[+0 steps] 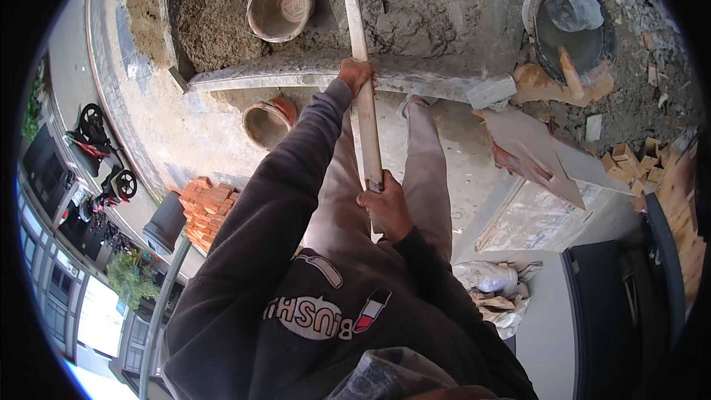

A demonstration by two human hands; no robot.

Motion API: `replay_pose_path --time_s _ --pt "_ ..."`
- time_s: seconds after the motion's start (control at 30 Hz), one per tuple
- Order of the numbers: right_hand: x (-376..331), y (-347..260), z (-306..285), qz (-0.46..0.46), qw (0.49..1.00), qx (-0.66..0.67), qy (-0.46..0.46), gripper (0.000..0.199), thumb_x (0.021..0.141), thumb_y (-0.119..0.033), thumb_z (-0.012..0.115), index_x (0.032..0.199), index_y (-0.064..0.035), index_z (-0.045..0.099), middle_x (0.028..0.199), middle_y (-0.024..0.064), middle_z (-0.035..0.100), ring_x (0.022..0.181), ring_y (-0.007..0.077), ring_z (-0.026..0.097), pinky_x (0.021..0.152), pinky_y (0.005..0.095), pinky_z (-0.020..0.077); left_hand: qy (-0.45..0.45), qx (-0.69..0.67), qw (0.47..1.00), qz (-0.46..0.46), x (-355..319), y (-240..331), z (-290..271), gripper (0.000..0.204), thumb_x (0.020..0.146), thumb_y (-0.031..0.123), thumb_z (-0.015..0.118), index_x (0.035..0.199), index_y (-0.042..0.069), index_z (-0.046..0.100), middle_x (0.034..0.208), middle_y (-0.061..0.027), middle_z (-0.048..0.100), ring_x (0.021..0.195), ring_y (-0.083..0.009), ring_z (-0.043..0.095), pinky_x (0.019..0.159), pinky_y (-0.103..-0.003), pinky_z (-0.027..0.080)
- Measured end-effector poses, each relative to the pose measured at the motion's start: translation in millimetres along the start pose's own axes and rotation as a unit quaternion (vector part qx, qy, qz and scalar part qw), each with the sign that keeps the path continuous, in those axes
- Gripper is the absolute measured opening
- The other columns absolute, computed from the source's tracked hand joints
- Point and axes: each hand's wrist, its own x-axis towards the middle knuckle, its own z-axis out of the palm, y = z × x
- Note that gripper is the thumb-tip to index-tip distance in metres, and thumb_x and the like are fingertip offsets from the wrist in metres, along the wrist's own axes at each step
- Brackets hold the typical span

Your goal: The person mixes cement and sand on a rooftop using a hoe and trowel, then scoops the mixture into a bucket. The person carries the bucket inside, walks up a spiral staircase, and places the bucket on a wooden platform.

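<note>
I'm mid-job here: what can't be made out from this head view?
All in the head view:
Board: the stretches under the left hand and right hand, covered by those hands.
Left foot: hidden behind the left hand and left sleeve.
Brick pile: partly behind the left sleeve.
Mortar: cut off by the top edge.
Motorbike: too small for fine detail.

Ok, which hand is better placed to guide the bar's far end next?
Probably the left hand: it grips the bar farther up, nearer that end, while the right hand holds it close to the opposite end.
</note>
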Motion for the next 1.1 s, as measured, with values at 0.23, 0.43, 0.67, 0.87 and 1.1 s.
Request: replay_pose_path --time_s 0.23,0.43,0.67,0.87,1.1 --pt "-54.9 -66.7 -21.1 0.074 0.991 0.107 -0.005 0.024 0.066 -0.006 0.062 0.085 -0.0016 0.047 0.064 0.0032 0.049 0.053 0.0107 0.049 0.048 0.0274 0.0418 -0.003 -0.012 0.999 -0.038 -57.9 54.7 53.8 0.015 0.073 0.007 0.067 0.076 -0.003 0.056 0.061 -0.0108 0.054 0.047 -0.0235 0.055 0.043 -0.037 0.050" --pt "-94.5 -62.7 -69.3 -0.059 0.993 -0.097 -0.014 0.033 0.064 -0.004 0.062 0.093 -0.0004 0.048 0.069 0.0047 0.050 0.060 0.0119 0.050 0.058 0.0267 0.0455 -0.014 -0.199 0.974 -0.109 -109.3 62.6 73.2 0.027 0.073 0.012 0.073 0.089 0.002 0.053 0.066 -0.0080 0.053 0.055 -0.0231 0.056 0.049 -0.041 0.050" --pt "-105.6 34.1 -201.1 -0.026 0.961 -0.275 -0.015 0.045 0.060 -0.013 0.066 0.101 -0.0033 0.050 0.077 0.0162 0.059 0.069 0.0316 0.060 0.066 0.0363 0.0474 -0.077 -0.415 0.900 -0.109 -64.0 38.3 104.9 0.024 0.077 0.016 0.073 0.088 0.005 0.054 0.072 -0.0076 0.053 0.065 -0.0243 0.055 0.065 -0.041 0.049" --pt "-50.3 156.5 -246.6 -0.020 0.922 -0.356 0.150 0.033 0.061 -0.008 0.061 0.093 -0.0082 0.053 0.080 0.0142 0.058 0.077 0.0339 0.058 0.068 0.0422 0.0462 -0.064 -0.393 0.914 -0.076 -90.0 5.4 146.9 0.016 0.078 0.011 0.070 0.082 0.007 0.055 0.068 -0.0042 0.051 0.062 -0.0207 0.053 0.068 -0.039 0.048" --pt "-10.0 104.5 -224.7 -0.107 0.875 -0.431 0.193 0.030 0.059 -0.009 0.063 0.088 -0.0073 0.054 0.082 0.0127 0.060 0.078 0.0349 0.059 0.069 0.0444 0.0469 -0.013 -0.380 0.925 -0.015 -56.1 54.2 117.7 0.015 0.077 0.009 0.066 0.085 0.004 0.054 0.066 -0.0039 0.049 0.059 -0.0193 0.051 0.061 -0.041 0.048"
